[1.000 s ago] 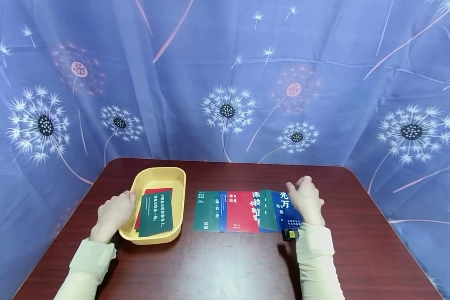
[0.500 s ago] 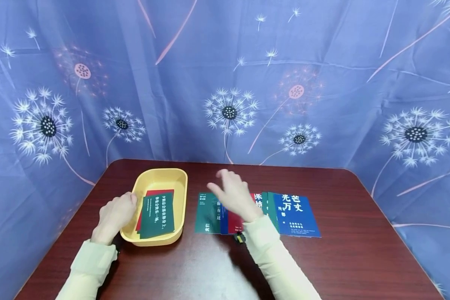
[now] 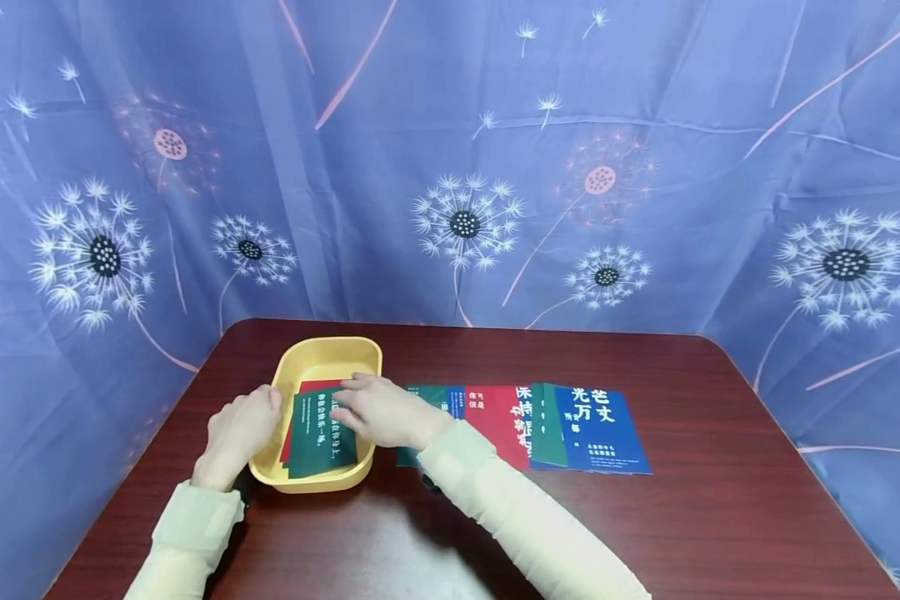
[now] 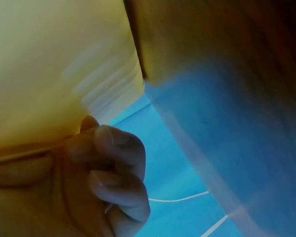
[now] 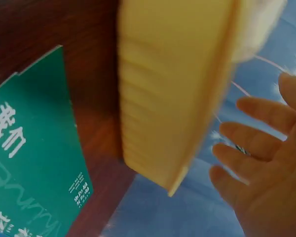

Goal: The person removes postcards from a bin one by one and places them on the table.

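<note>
My left hand (image 3: 238,429) grips the left rim of a yellow plastic basket (image 3: 345,483); in the left wrist view its fingers (image 4: 121,153) curl at the rim. Inside the basket a dark green card (image 3: 315,442) with white lettering lies over a red card (image 3: 318,386). My right hand (image 3: 386,412) reaches across the basket's right rim, over the green card. Its fingers (image 5: 251,148) are spread and loosely extended in the right wrist view, with nothing held.
To the basket's right, overlapping cards lie in a row on the dark wooden table (image 3: 720,467): a green card (image 5: 37,143) partly under my right arm, a red card (image 3: 495,417), and a blue card (image 3: 607,425) at the right end. A blue dandelion-print curtain (image 3: 390,167) hangs behind.
My right hand has moved left from the blue card at the row's right end, across the row, to above the basket. My left hand stays on the basket's rim.
</note>
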A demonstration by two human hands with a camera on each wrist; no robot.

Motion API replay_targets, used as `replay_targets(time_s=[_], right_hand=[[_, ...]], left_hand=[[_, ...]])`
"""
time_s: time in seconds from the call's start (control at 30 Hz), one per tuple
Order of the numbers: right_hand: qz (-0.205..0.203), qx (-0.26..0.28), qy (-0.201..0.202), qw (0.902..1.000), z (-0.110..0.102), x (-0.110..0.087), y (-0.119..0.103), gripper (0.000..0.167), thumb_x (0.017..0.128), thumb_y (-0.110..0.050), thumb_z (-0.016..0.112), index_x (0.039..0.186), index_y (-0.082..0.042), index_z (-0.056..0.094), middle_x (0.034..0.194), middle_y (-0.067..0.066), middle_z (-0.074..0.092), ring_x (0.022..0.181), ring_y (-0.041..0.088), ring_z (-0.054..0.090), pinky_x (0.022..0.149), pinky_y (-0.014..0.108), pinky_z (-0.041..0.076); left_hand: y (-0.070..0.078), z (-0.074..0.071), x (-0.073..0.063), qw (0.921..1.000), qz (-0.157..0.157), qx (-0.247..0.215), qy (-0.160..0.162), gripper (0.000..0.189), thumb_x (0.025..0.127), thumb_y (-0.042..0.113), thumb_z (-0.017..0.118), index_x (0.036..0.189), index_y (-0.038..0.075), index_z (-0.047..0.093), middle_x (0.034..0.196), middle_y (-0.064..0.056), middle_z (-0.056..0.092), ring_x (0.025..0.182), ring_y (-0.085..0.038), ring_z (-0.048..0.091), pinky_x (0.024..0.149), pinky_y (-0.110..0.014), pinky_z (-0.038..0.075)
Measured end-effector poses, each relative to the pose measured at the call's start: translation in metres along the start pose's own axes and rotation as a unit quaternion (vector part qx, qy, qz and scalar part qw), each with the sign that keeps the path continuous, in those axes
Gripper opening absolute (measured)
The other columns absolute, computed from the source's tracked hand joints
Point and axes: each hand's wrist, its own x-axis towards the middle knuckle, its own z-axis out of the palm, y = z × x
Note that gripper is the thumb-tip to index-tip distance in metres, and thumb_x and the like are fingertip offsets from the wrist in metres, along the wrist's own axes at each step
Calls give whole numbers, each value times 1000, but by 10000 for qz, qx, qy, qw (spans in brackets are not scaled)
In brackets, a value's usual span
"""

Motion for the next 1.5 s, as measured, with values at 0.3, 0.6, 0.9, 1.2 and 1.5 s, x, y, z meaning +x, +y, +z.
replay_targets(time_s=[0.3,0.6,0.9,1.2,1.5], right_hand=[[2050,-653,-1057,9708,38,38,-16,76,93,-73,30,150,-23,39,138,-3,56,136,21,37,111,56,16],[2974,-1808,-1506,9253,64,66,-35,104,74,-93,21,154,-27,28,141,5,51,130,30,44,106,68,10],[2897,-1516,-1287,9362,64,70,-33,108,71,-90,42,154,-22,27,106,0,69,109,24,61,107,65,16],[3094,-829,-701,9447,59,69,-31,114,69,-80,61,155,-15,24,106,-6,70,101,18,66,106,59,21],[3156,-209,261,9483,55,67,-29,75,79,-57,73,131,-10,45,76,-2,68,77,14,68,104,55,28]], left_hand=[[0,-1,-1,10000,-12,34,36,50,105,32,23,99,-2,59,86,-28,61,78,-47,60,61,-58,44],[4,3,-2,9999,115,42,42,45,105,28,27,99,-2,59,84,-27,62,75,-46,60,59,-57,45],[2,0,-1,10000,51,54,6,48,106,30,25,97,-2,58,80,-23,60,72,-41,59,58,-56,45],[2,0,0,9999,43,99,27,46,105,29,25,96,-1,58,84,-26,62,75,-44,60,58,-57,45],[1,1,0,9999,-37,105,5,47,105,31,25,99,-1,59,88,-28,62,79,-46,61,61,-58,45]])
